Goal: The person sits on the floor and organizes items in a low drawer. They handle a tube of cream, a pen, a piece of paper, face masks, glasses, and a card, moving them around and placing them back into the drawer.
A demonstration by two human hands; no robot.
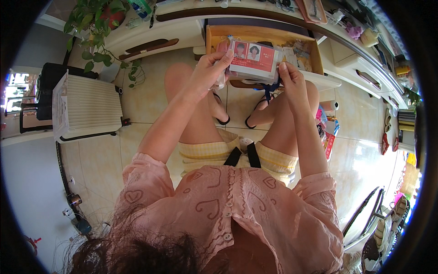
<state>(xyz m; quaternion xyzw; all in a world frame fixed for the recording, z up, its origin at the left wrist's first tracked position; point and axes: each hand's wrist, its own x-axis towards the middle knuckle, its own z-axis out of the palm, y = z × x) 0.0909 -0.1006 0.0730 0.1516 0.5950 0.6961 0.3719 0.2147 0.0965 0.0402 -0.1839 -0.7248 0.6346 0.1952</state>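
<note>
A red and white ID card (255,61) in a clear plastic holder is held up in front of me, tilted toward me, with two small portrait photos at its top left. My left hand (211,73) grips its left side, thumb lying over the front edge. At the lower right corner, my right hand (293,78) pinches the holder between thumb and fingers. A dark blue lanyard (272,87) hangs below the card near the right hand. Just behind, a wooden drawer (220,31) stands pulled out; small papers and plastic packets (299,54) lie in it, partly hidden by the card.
The white desk (182,29) spans the far side, with a pink tray (315,10) on top. A trailing plant (93,39) hangs at the far left above a white suitcase (91,105). Colourful packages (329,134) and a paper roll (329,106) are on the floor beside my right leg.
</note>
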